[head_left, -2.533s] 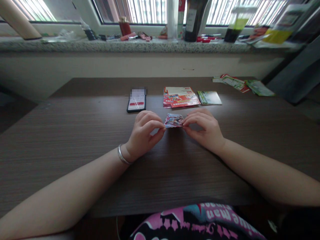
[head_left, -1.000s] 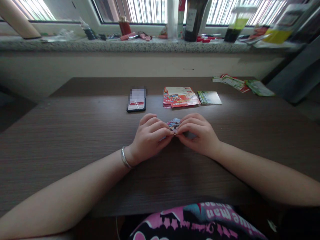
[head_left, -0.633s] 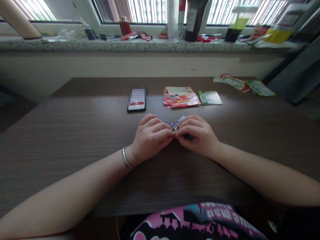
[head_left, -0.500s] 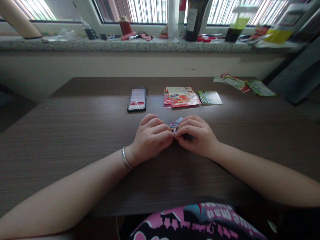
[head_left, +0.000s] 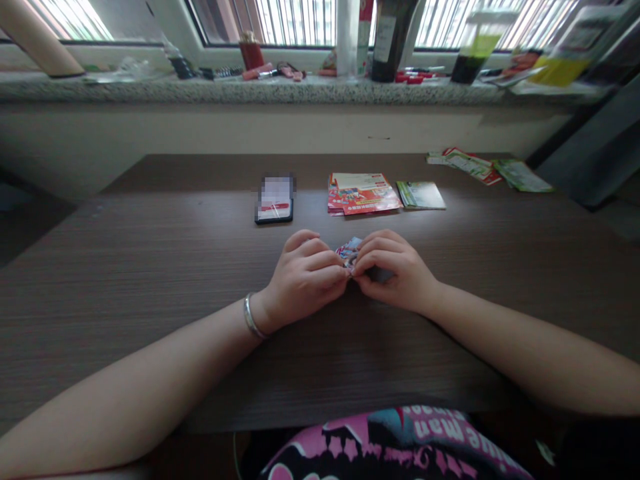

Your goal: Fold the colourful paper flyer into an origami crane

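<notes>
A small folded piece of colourful printed paper (head_left: 349,251) sits between my two hands on the dark wooden table (head_left: 150,267). My left hand (head_left: 305,277), with a silver bangle on the wrist, pinches its left side with curled fingers. My right hand (head_left: 395,270) pinches its right side, fingertips meeting those of the left. Most of the paper is hidden under my fingers; only a small upper corner shows.
A phone (head_left: 275,198) lies beyond my hands. To its right lie a stack of red leaflets (head_left: 363,193) and a green leaflet (head_left: 420,195). More leaflets (head_left: 493,170) lie at the far right. The window sill (head_left: 250,90) holds bottles and clutter.
My hands have come together over the paper. It was spread wide between my fingertips before; now it is folded smaller and mostly covered.
</notes>
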`<state>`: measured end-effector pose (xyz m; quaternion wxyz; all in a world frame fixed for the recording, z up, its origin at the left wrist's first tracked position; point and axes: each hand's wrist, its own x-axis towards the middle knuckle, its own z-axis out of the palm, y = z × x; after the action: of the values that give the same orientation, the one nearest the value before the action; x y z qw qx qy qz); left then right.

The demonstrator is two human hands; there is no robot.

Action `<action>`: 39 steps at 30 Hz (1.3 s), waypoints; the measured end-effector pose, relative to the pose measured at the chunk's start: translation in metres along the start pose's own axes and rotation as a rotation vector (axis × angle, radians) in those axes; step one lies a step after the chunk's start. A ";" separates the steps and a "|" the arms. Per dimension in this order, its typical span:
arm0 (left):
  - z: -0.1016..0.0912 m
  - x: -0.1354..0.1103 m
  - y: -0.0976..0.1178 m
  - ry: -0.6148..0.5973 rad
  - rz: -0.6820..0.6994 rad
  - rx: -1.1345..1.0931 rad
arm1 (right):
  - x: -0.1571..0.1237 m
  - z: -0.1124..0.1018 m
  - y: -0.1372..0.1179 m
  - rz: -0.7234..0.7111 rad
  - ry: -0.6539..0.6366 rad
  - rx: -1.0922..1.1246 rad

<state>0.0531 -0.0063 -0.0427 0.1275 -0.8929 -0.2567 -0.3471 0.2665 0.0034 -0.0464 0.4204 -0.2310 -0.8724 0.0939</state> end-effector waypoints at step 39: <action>0.000 -0.001 -0.001 0.025 -0.006 0.025 | -0.006 -0.007 0.015 -0.076 -0.055 -0.331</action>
<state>0.0517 -0.0061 -0.0430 0.1409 -0.8862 -0.2621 -0.3552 0.2798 0.0134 -0.0512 0.3557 -0.2614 -0.8952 -0.0607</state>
